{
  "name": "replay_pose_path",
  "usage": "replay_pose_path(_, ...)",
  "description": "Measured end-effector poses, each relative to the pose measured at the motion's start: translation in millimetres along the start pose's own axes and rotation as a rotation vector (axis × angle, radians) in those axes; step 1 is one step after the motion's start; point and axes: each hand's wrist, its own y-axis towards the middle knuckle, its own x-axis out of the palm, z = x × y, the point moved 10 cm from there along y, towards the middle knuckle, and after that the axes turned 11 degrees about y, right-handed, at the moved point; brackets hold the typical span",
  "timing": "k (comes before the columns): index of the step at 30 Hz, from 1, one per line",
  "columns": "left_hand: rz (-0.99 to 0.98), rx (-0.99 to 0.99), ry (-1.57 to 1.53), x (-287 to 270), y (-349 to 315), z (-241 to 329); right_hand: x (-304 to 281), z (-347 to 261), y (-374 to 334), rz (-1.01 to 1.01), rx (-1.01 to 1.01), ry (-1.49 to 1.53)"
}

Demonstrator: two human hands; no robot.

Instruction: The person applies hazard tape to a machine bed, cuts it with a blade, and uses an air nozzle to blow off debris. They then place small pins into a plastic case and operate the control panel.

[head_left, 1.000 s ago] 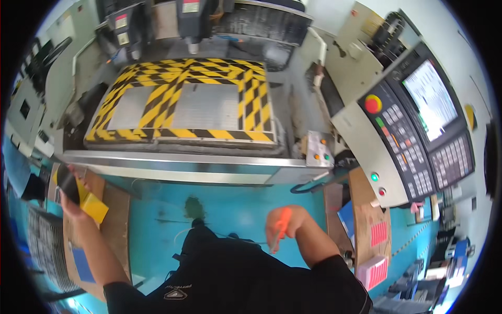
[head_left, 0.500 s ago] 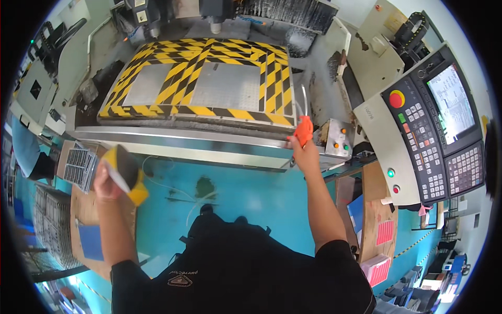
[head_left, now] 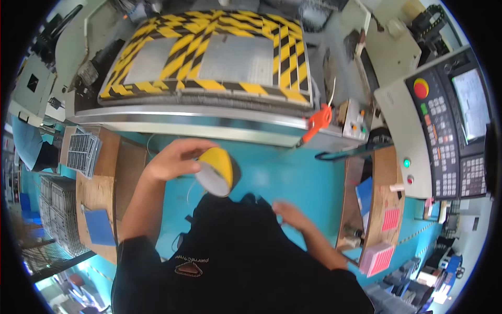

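Note:
My left hand [head_left: 180, 158] grips a roll of yellow-and-black striped tape [head_left: 222, 167] in front of my body, thumb and fingers on its edge. The roll's pale open side faces down toward me. My right hand [head_left: 290, 215] is low by my waist, apart from the tape; its fingers are blurred, and whether anything is in them cannot be made out. An orange air blow gun [head_left: 319, 121] with a thin pale nozzle rests at the machine's front edge, touched by neither hand. Beyond it lies the machine bed [head_left: 238, 60], covered with striped tape around two bare metal panels.
A control panel [head_left: 436, 136] with screen and red stop button stands at right, a small button box [head_left: 355, 121] beside it. Wooden benches [head_left: 99, 191] flank me, the left with metal racks [head_left: 83, 152] and a blue sheet [head_left: 100, 227], the right with pink trays [head_left: 377, 260].
My right hand has let go of the orange blow gun and drawn back to my waist. My left hand has brought the tape roll rightward to my front. The view has shifted.

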Motion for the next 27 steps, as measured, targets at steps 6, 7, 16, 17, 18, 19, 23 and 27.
replay_pose_path(6, -0.227, 0.046, 0.389, 70.4, 59.8, 0.7, 36.2, -261.4, -69.5, 0.052, -0.604, -0.175)
replay_pose_path(7, -0.267, 0.015, 0.441, 76.6, 62.7, -4.1, 46.5, -256.5, -64.6, -0.001, -0.448, -0.331)
replay_pose_path(16, -0.549, -0.432, 0.431, 131.2, -63.5, -158.3, -43.5, -219.3, -62.7, 0.221, -0.619, 0.066)
replay_pose_path(17, -0.413, -0.402, 0.359, 125.8, -68.7, -149.8, -47.5, -219.5, -65.1, 0.205, -0.645, 0.099)
replay_pose_path(18, -0.413, -0.401, 0.356, 113.7, -71.0, -143.3, -50.7, -220.4, -68.5, 0.189, -0.673, 0.131)
replay_pose_path(19, -0.455, -0.436, 0.287, 100.5, -73.7, -136.5, -51.8, -220.5, -71.3, 0.184, -0.674, 0.129)
replay_pose_path(23, -0.15, -0.358, 0.217, 66.3, -39.4, -119.3, -34.0, -229.6, -79.4, 0.121, -0.718, 0.023)
replay_pose_path(27, 0.212, -0.38, -0.153, 71.3, 9.5, -118.6, -15.7, -242.0, -85.6, 0.045, -0.784, -0.027)
